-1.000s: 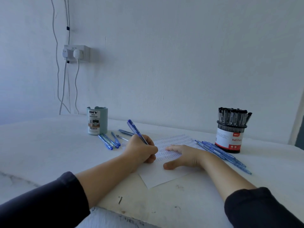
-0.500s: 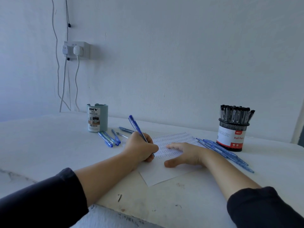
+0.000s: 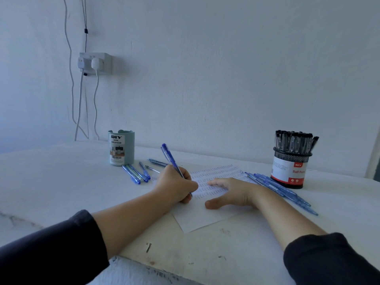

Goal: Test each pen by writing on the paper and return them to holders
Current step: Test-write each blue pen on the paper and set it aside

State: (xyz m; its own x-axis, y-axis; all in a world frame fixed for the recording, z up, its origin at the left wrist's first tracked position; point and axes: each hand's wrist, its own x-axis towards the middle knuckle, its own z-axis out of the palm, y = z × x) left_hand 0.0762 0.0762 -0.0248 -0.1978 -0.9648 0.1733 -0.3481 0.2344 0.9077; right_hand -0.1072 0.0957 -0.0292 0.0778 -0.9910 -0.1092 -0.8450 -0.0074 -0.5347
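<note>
**Mid-test: loose pens could be knocked or mixed up**

White wall and a white table (image 3: 51,182) fill the head view. At centre, the left hand (image 3: 174,187) grips a blue pen (image 3: 171,159), fingers curled round it, tip on the paper (image 3: 205,219). The right hand (image 3: 232,192) lies flat, fingers spread, pinning the sheet. Loose blue pens (image 3: 135,173) lie by the teal desk organizer (image 3: 121,148) at centre left; more blue pens (image 3: 281,190) touch the right forearm beside the black mesh holder (image 3: 291,167) full of black pens. Lifting that arm carelessly could roll them, and tested and untested groups might get confused.

Tilted blue pen (image 3: 169,157) on paper (image 3: 205,219)
</note>
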